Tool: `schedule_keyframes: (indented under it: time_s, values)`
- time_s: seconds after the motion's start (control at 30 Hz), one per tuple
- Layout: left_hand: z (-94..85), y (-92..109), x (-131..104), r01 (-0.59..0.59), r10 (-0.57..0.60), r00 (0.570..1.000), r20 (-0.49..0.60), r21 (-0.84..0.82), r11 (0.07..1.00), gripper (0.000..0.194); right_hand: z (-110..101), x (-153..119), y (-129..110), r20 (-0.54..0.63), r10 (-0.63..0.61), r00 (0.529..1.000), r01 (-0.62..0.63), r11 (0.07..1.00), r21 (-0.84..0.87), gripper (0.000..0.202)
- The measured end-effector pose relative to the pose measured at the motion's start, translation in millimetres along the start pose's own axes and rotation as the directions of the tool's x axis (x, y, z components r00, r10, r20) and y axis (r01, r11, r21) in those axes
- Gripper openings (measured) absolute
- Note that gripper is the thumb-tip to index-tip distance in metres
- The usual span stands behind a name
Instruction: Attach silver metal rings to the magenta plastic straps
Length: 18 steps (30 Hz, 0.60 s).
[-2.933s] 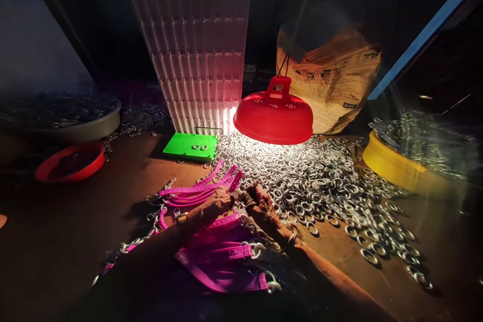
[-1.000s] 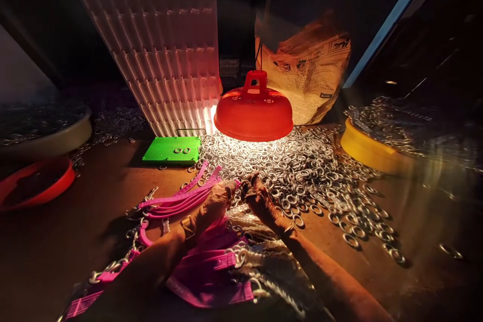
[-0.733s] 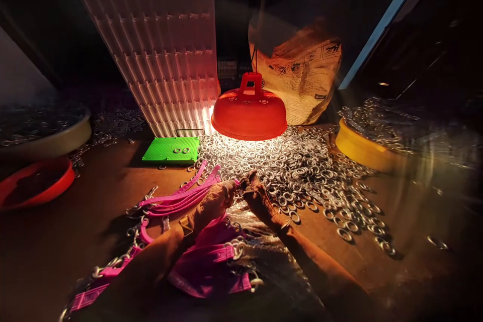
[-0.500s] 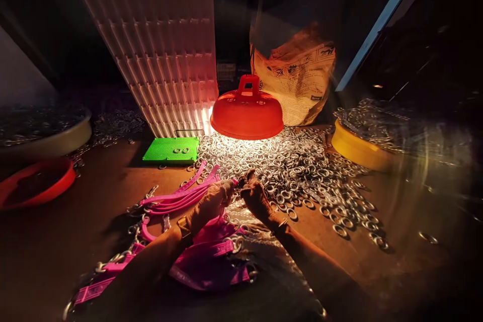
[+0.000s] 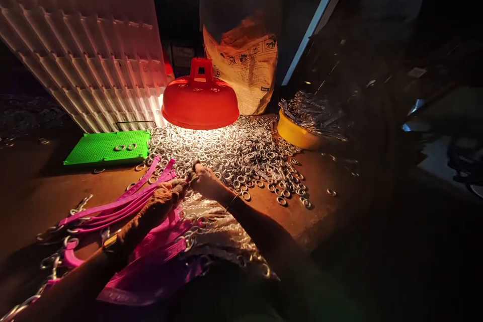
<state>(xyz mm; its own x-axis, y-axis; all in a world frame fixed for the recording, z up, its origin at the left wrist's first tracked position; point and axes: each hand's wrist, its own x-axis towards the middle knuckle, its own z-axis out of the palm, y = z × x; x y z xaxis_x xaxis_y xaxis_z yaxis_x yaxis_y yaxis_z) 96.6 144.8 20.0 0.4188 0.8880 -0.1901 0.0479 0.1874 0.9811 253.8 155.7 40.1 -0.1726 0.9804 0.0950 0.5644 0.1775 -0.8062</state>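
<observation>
My left hand (image 5: 168, 195) is closed on a pink strap, whose end shows faintly between my fingertips. Against it, my right hand (image 5: 206, 181) is closed too, its fingers meeting the left ones; what they pinch is too small to make out. Several more pink straps (image 5: 116, 207) fan out to the left of my left hand, some with metal rings and chain links (image 5: 56, 261) on their ends. Below my wrists lies a heap of pink straps (image 5: 151, 261) beside pale twisted cords or chains (image 5: 222, 226). A large pile of loose metal rings (image 5: 241, 156) spreads just beyond my hands.
A red lamp shade (image 5: 199, 103) hangs low over the rings. To its left are a green perforated tray (image 5: 94, 148) with two rings on it and a leaning corrugated sheet (image 5: 94, 55). Behind stands a printed sack (image 5: 245, 70); a yellow tub (image 5: 298, 133) of metal pieces is at right.
The view has swung to the right, so the lamp, tray and hands appear further left. My hands stay together above the straps, with the right wrist turned slightly.
</observation>
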Motion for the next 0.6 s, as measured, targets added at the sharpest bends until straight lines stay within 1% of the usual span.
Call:
schedule_keyframes:
  time_s: [0.07, 0.13, 0.2, 0.27, 0.33, 0.4, 0.47, 0.53, 0.6]
  values:
    - [-0.3, 6, 0, 0.022, -0.021, 1.000, 0.005, -0.023, 1.000, 0.035, 2, 2, 2, -0.026, -0.021, 0.999, 0.021, 1.000, 0.010, 0.012]
    - [0.9, 19, -2, 0.089, -0.089, 0.996, -0.008, -0.039, 0.995, 0.038, 1, 1, 1, -0.024, -0.048, 0.999, 0.048, 0.998, 0.033, 0.014]
    - [1.8, 36, -6, 0.151, -0.152, 0.988, -0.022, -0.037, 0.988, 0.038, -5, -4, -5, 0.036, -0.112, 0.993, 0.110, 0.992, 0.053, 0.016]
    - [1.4, 56, -13, 0.161, -0.162, 0.987, -0.025, -0.023, 0.987, 0.037, -16, -15, -17, 0.132, -0.176, 0.976, 0.169, 0.984, 0.063, 0.021]
    - [0.0, 77, -22, 0.172, -0.172, 0.985, -0.009, 0.028, 0.985, 0.036, -28, -32, -33, 0.225, -0.181, 0.957, 0.177, 0.983, 0.038, 0.023]
    - [-0.9, 95, -35, 0.212, -0.220, 0.974, 0.057, 0.122, 0.970, 0.033, -37, -54, -49, 0.281, -0.152, 0.947, 0.171, 0.984, -0.044, 0.026]
    - [0.0, 105, -51, 0.221, -0.257, 0.955, 0.151, 0.218, 0.951, 0.031, -42, -80, -62, 0.296, -0.152, 0.943, 0.195, 0.973, -0.124, 0.026]
    - [3.2, 106, -69, 0.190, -0.260, 0.937, 0.233, 0.287, 0.939, 0.029, -42, -105, -71, 0.306, -0.156, 0.939, 0.210, 0.965, -0.154, 0.025]
    - [8.2, 97, -88, 0.152, -0.247, 0.923, 0.295, 0.311, 0.938, 0.027, -38, -127, -73, 0.328, -0.132, 0.935, 0.194, 0.967, -0.163, 0.027]
